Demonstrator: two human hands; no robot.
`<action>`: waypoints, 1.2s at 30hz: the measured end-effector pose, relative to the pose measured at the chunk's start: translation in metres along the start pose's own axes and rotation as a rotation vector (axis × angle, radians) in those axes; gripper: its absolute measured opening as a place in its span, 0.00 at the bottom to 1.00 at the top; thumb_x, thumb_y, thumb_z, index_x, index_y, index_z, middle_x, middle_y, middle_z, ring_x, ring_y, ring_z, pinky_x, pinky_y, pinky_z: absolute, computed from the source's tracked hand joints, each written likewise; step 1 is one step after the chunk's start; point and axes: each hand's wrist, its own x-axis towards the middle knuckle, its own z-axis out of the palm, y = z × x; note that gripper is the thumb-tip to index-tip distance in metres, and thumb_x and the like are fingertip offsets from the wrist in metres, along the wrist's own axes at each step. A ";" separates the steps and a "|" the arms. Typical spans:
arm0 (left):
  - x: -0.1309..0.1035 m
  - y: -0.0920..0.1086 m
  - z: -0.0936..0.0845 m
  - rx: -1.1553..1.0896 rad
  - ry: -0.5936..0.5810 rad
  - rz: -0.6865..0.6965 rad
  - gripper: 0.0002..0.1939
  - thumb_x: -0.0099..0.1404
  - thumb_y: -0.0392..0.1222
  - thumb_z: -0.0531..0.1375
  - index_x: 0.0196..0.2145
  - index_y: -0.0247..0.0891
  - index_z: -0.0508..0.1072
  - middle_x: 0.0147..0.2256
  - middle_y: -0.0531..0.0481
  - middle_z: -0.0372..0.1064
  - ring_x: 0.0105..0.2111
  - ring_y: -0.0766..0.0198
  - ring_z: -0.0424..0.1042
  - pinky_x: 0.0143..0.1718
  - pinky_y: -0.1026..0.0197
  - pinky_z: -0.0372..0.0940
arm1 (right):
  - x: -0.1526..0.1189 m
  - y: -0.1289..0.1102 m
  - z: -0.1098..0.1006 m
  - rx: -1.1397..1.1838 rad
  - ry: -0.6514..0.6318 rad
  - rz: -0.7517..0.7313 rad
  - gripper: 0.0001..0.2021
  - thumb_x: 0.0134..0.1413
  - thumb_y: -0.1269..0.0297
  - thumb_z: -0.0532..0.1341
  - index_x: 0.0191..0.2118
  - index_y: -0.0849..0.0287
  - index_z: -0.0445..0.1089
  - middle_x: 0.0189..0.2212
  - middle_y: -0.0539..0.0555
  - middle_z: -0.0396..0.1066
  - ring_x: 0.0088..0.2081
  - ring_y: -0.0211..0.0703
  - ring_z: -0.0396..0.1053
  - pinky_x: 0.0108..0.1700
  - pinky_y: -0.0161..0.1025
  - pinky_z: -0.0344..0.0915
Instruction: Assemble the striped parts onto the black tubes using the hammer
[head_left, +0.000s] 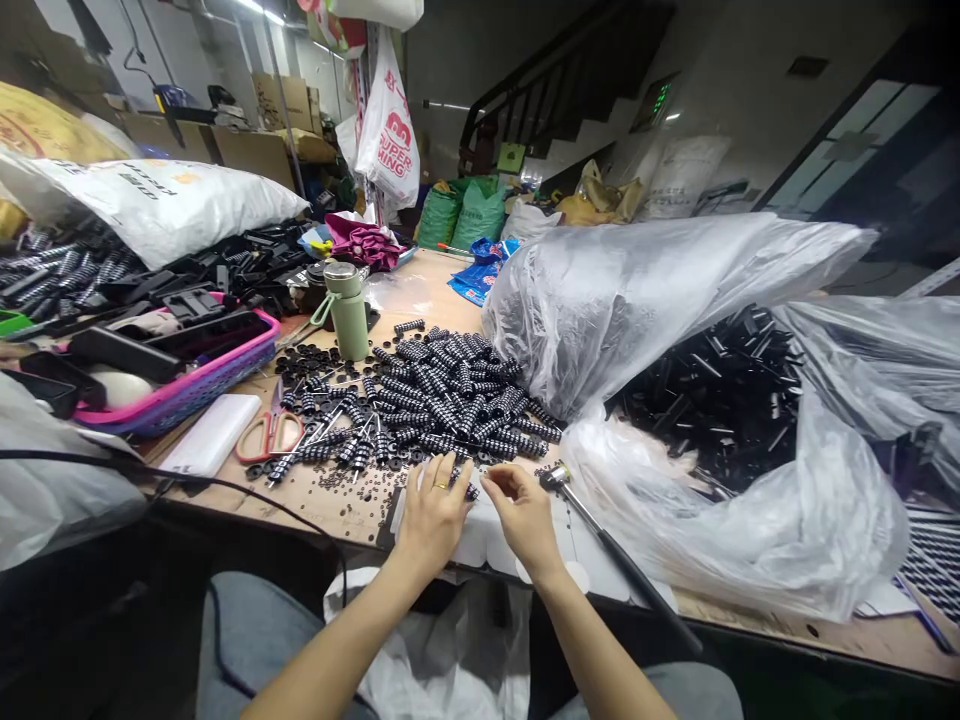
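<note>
At the table's front edge, my left hand (439, 505) bends over a black-and-silver ribbed roller (472, 491), its fingers closed around it and a ring on one finger. Close beside it on the right, my right hand (523, 508) makes a pinch by the roller's end. Whatever sits between those fingertips is too small to make out. Behind both hands lies a heap of similar ribbed rollers (450, 390), some with thin metal shafts sticking out. Tiny dark rings (352, 495) are scattered left of my left hand. A hammer (630, 560) rests to the right, its handle past the edge.
Scissors (270, 430), a white box (211, 435) and a pink-and-purple basket (187, 385) stand at left. A green bottle (347, 315) is upright behind black discs (315, 365). At right, a large clear plastic bag (600, 310) lies open around black parts (720, 400). A black cable (225, 480) crosses the left front.
</note>
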 end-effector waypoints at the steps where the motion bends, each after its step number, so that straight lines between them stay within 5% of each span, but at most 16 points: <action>1: -0.001 0.000 0.003 -0.003 -0.019 0.022 0.22 0.60 0.39 0.54 0.53 0.40 0.60 0.51 0.40 0.58 0.52 0.52 0.55 0.50 0.46 0.52 | 0.001 0.003 -0.002 -0.020 0.003 0.016 0.12 0.49 0.56 0.56 0.32 0.60 0.68 0.30 0.55 0.71 0.32 0.42 0.68 0.37 0.39 0.65; 6: 0.002 -0.007 0.010 -0.011 -0.091 0.161 0.22 0.59 0.44 0.54 0.52 0.42 0.60 0.51 0.40 0.57 0.51 0.50 0.56 0.49 0.42 0.52 | -0.009 0.025 -0.018 -0.133 0.032 0.082 0.15 0.50 0.53 0.54 0.32 0.60 0.68 0.31 0.56 0.71 0.33 0.44 0.68 0.37 0.40 0.65; 12: 0.018 -0.017 0.010 -0.040 -0.248 0.494 0.14 0.59 0.30 0.51 0.43 0.37 0.66 0.33 0.45 0.67 0.36 0.58 0.65 0.38 0.52 0.62 | -0.021 0.036 -0.021 -0.245 -0.078 0.042 0.12 0.53 0.58 0.52 0.33 0.58 0.68 0.31 0.54 0.71 0.34 0.42 0.68 0.36 0.38 0.65; 17: 0.001 -0.012 0.016 -0.386 0.081 0.306 0.15 0.63 0.33 0.49 0.49 0.35 0.60 0.38 0.44 0.66 0.40 0.63 0.65 0.40 0.61 0.63 | 0.013 0.036 0.001 -0.596 -0.043 -0.078 0.10 0.55 0.64 0.50 0.34 0.59 0.67 0.33 0.55 0.69 0.39 0.43 0.65 0.42 0.39 0.61; 19: -0.006 -0.012 0.020 -0.450 0.116 0.245 0.15 0.63 0.33 0.49 0.49 0.36 0.60 0.40 0.45 0.66 0.42 0.63 0.64 0.43 0.61 0.63 | 0.028 0.036 0.015 -0.690 -0.002 -0.056 0.08 0.53 0.64 0.52 0.33 0.60 0.67 0.34 0.57 0.68 0.40 0.47 0.63 0.43 0.43 0.60; 23: -0.005 -0.014 0.024 -0.476 0.014 0.136 0.15 0.64 0.34 0.47 0.48 0.38 0.62 0.41 0.45 0.65 0.43 0.63 0.65 0.43 0.60 0.63 | 0.045 0.038 0.032 -0.690 0.035 -0.013 0.04 0.49 0.67 0.55 0.29 0.61 0.66 0.32 0.60 0.67 0.40 0.50 0.62 0.42 0.46 0.59; 29: 0.008 -0.015 0.019 -0.501 -0.097 -0.200 0.14 0.64 0.44 0.47 0.43 0.39 0.67 0.39 0.47 0.68 0.40 0.61 0.68 0.40 0.59 0.64 | 0.039 0.038 0.019 -0.519 0.005 -0.031 0.10 0.45 0.72 0.55 0.37 0.60 0.66 0.35 0.55 0.68 0.37 0.42 0.66 0.41 0.39 0.63; 36: 0.005 -0.010 0.015 -0.572 -0.266 -0.210 0.19 0.64 0.47 0.46 0.49 0.43 0.64 0.46 0.48 0.67 0.45 0.60 0.66 0.45 0.58 0.61 | 0.009 0.021 0.015 -0.090 -0.060 0.012 0.07 0.42 0.71 0.58 0.32 0.60 0.69 0.31 0.51 0.70 0.31 0.37 0.69 0.36 0.35 0.68</action>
